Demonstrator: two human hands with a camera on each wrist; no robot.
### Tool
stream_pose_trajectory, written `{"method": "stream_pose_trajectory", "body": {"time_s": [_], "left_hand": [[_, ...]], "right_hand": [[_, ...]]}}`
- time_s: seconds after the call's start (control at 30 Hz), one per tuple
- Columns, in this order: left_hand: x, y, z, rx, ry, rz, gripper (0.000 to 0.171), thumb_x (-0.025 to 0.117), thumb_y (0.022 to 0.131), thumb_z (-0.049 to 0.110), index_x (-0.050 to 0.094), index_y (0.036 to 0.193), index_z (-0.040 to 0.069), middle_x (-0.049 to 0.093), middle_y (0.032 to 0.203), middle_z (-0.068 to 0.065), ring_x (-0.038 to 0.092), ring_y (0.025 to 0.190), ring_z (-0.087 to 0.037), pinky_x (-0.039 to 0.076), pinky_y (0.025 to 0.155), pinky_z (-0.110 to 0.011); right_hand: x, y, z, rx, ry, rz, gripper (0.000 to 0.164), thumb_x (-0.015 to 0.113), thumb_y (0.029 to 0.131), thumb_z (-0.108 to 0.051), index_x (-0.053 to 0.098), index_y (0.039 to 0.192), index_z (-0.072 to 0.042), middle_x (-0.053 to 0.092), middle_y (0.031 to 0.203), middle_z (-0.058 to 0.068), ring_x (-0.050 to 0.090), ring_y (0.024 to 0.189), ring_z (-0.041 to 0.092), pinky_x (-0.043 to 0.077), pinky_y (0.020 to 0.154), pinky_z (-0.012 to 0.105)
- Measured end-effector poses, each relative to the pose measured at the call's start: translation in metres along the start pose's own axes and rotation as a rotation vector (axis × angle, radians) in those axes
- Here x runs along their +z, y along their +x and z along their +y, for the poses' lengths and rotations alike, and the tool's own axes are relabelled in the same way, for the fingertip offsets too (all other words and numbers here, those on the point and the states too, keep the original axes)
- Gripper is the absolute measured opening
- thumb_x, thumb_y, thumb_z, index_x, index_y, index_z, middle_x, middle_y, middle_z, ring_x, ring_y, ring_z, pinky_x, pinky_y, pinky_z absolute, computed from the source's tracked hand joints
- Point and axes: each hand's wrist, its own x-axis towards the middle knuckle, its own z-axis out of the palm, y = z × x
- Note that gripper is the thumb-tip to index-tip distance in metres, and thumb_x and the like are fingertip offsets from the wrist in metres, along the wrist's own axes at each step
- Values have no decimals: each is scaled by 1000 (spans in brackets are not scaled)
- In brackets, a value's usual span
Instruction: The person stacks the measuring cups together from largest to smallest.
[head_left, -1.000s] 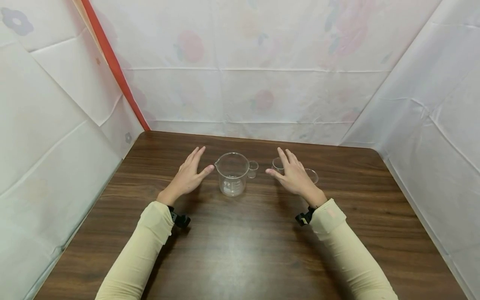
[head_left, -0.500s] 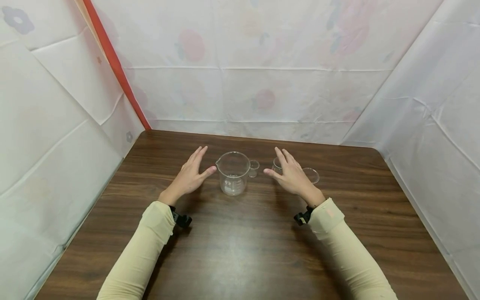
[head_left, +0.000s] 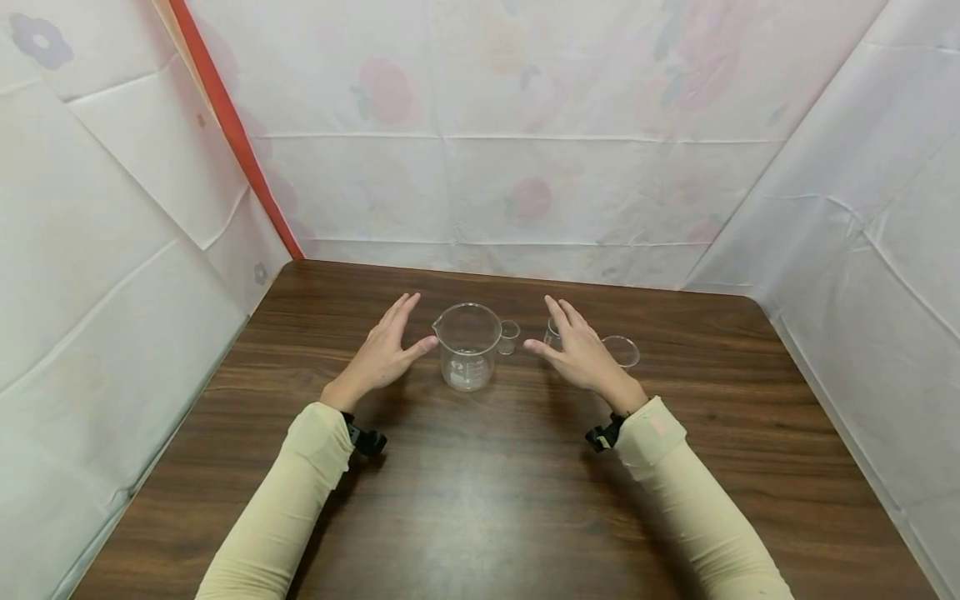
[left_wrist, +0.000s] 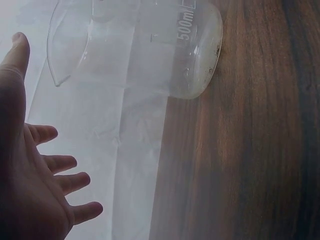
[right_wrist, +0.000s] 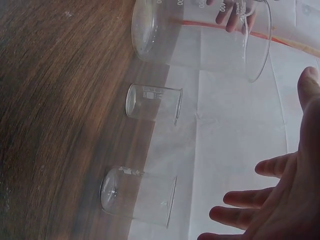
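A large clear glass beaker (head_left: 468,354) stands upright on the table in the head view; a "500ml" mark shows on it in the left wrist view. My left hand (head_left: 382,350) is held just left of the beaker, fingers straight and thumb spread, seemingly without touching it. My right hand (head_left: 581,350) is spread the same way further to the right, holding nothing. Between beaker and right hand stands a small glass beaker (head_left: 507,340). Behind the right fingers is another beaker (right_wrist: 137,195), partly hidden in the head view. Right of that hand shows a round glass rim (head_left: 636,354), its rest covered.
The brown wooden table (head_left: 465,500) carries the glassware near its far edge. White patterned sheets (head_left: 465,192) hang behind it and on both sides. A red strip (head_left: 232,133) runs down the back left corner.
Both hands have shifted slightly inward, the left to the right and the right to the left. The glassware stays put; the head view has moved a touch.
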Motion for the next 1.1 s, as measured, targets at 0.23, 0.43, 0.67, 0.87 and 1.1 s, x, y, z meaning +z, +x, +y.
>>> {"method": "stream_pose_trajectory", "body": {"time_s": [0.23,0.43,0.67,0.87,1.1], "left_hand": [[0,0,3,16,-13,-3,86,52,94,59,13,158,18,11,164,-14,24,146,-44,27,112,-67],[2,-1,3,15,-15,0,86,54,92,60,14,157,20,12,164,-13,22,147,-41,26,112,-66],[4,-2,4,12,-17,-12,92,57,90,61,10,158,20,13,164,-13,22,148,-40,28,113,-64],[4,-3,7,-7,-18,-40,96,58,88,63,6,158,23,15,164,-10,26,147,-39,32,111,-62],[7,-2,6,26,-17,-49,97,63,87,59,12,158,18,17,164,-9,23,149,-35,29,115,-59]], "right_hand": [[2,1,-1,-22,13,6,91,47,91,-67,8,158,-20,15,161,23,27,143,47,30,110,66],[4,1,-2,-38,32,2,91,47,91,-68,9,158,-20,16,161,23,28,142,48,31,109,66],[7,1,-4,-52,47,-11,89,49,91,-66,11,158,-21,17,161,20,24,145,45,31,109,66],[10,2,-6,-65,72,-10,88,52,91,-63,12,158,-21,19,161,15,24,146,41,32,110,64],[12,1,-10,-81,111,-34,89,52,91,-64,11,158,-23,18,162,14,29,144,41,34,109,63]]}}
